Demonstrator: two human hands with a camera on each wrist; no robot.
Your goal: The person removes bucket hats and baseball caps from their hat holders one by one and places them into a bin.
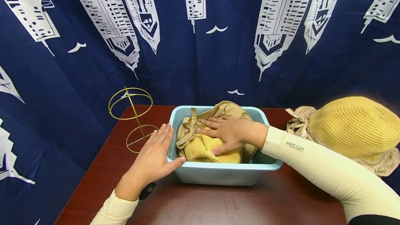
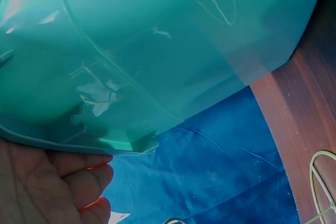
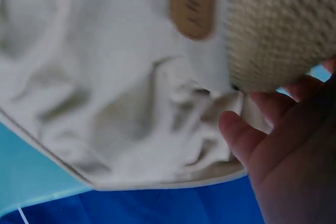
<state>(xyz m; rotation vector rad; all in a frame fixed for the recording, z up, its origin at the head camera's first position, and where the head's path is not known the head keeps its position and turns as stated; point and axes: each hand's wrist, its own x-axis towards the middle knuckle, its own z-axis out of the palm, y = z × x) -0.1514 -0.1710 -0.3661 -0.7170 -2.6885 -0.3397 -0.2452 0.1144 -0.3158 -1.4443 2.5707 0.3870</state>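
Note:
A light blue plastic bin [image 1: 218,174] stands on the table with a yellow knitted sun hat [image 1: 197,150] inside, its beige cloth brim [image 1: 232,110] and ties bunched up around it. My right hand [image 1: 229,133] lies spread on top of this hat, fingers extended over the crown and brim. In the right wrist view, the brim [image 3: 121,140] and a brown label [image 3: 193,3] show beside the fingers. At the bin's left rim, my left hand [image 1: 156,155] touches the edge with straight fingers, thumb over the front corner. The left wrist view shows the bin's outer wall [image 2: 157,51] above that hand.
Another yellow knitted hat [image 1: 356,127] with a beige brim and bow is to the right, behind my right forearm. A gold wire stand [image 1: 135,114] with rings is at the back left. Behind the table [image 1: 100,190] hangs a navy curtain [image 1: 200,61] printed with white buildings.

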